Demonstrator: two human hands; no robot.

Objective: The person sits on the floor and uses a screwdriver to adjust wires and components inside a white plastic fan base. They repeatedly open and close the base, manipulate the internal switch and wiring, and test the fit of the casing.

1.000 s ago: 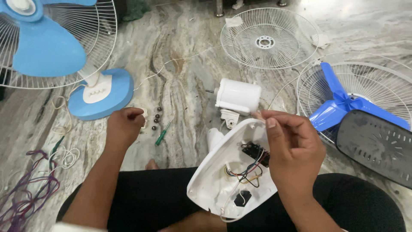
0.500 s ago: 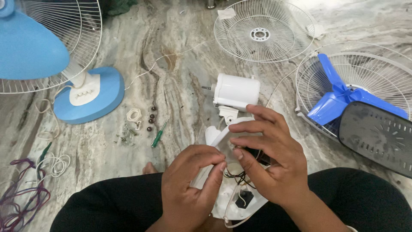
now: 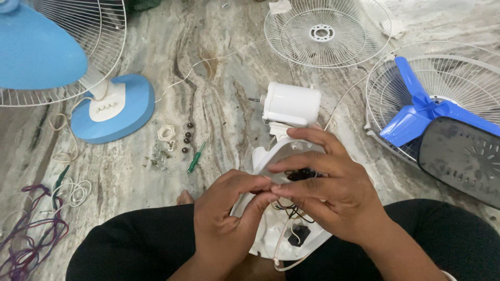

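Left hand (image 3: 229, 218) has joined right hand (image 3: 333, 192) over the fan base (image 3: 271, 239).

The fan base (image 3: 291, 229) lies in the person's lap, the left hand (image 3: 229, 218) and right hand (image 3: 328, 187) meeting over it. The motor housing (image 3: 290, 104) sits just beyond. A screwdriver (image 3: 197, 155) lies to the left (small screws (image 3: 159, 156) beside it), an assembled fan (image 3: 78, 67) farther left; a loose grille (image 3: 327, 32) lies behind, and a fan blade (image 3: 416, 112) on a second grille to the right.
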